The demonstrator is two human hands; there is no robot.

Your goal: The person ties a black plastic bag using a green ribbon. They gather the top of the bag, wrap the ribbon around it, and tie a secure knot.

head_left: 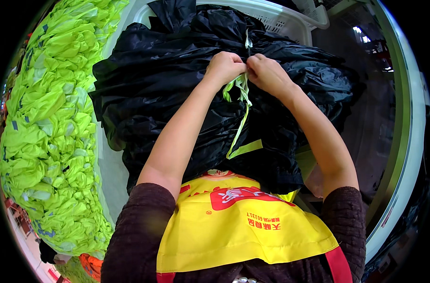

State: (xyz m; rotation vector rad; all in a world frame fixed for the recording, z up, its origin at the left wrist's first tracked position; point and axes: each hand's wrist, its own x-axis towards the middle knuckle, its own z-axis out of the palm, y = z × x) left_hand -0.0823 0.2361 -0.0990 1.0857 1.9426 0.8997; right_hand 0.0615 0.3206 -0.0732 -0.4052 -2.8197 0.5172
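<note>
A big bundle of shiny black fabric pieces [149,75] lies in front of me, gathered along its middle by a pale yellow-green cloth strip [244,123]. My left hand [224,69] and my right hand [270,75] meet over that middle, fingertips nearly touching. Both are closed in a pinch on the strip, though the fingers partly hide the spot they grip. Loops and loose ends of the strip hang below the hands toward me. One end lies flat on the black fabric, and another bit of strip shows beyond the hands.
To the left rises a long heap of bunched neon yellow-green fabric pieces [50,127]. A white plastic basket [290,27] stands behind the black bundle. A pale curved-looking frame edge [410,122] runs along the right. Orange cloth [91,266] lies at lower left.
</note>
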